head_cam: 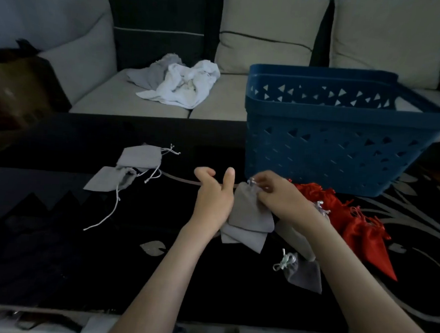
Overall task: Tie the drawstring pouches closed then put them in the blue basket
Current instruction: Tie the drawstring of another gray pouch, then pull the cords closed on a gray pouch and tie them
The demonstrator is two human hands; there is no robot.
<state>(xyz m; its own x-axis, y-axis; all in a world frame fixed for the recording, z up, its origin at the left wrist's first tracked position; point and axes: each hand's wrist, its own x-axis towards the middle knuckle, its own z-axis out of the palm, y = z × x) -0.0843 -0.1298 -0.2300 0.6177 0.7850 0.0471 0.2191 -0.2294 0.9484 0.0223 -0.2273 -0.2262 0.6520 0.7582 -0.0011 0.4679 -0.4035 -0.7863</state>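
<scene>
A grey drawstring pouch (249, 212) lies on the dark table between my hands. My right hand (276, 193) pinches its gathered neck and cord. My left hand (213, 194) rests against the pouch's left side, thumb and fingers raised and spread; whether it holds anything is hidden. Another grey pouch (243, 238) lies under it. Two open grey pouches (139, 156) (110, 179) with loose white cords lie to the left. A tied grey pouch (305, 274) sits near my right forearm. Red pouches (364, 234) are piled at the right. The blue basket (343, 153) stands behind them.
A sofa with pale cushions (268, 30) runs behind the table, with crumpled white and grey cloth (180, 84) on its seat. The black table (55, 233) carries grey leaf patterns at the right.
</scene>
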